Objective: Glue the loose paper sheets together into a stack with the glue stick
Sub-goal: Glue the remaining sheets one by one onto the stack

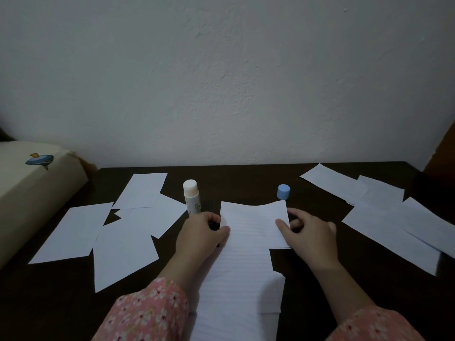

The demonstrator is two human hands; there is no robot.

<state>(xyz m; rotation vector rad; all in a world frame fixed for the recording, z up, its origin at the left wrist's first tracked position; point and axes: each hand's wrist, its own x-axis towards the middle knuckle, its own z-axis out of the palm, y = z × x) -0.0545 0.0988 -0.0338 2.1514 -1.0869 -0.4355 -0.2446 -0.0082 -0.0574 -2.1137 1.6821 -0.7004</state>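
A lined white sheet (254, 220) is held up off the dark table (234, 178), its far edge curling. My left hand (200, 231) pinches its left edge and my right hand (309, 233) pinches its right edge, thumbs on top. Below it lies a larger lined paper (236, 291) running toward me. The glue stick (191, 196) stands upright and uncapped just beyond my left hand. Its blue cap (283, 191) sits on the table behind the held sheet. Several loose sheets (128, 222) lie overlapping at the left, and several more sheets (384, 207) at the right.
A cream box (32, 190) with a blue sticker stands at the table's left side. A white wall (226, 82) rises right behind the table's far edge. Something brown (440, 153) shows at the far right.
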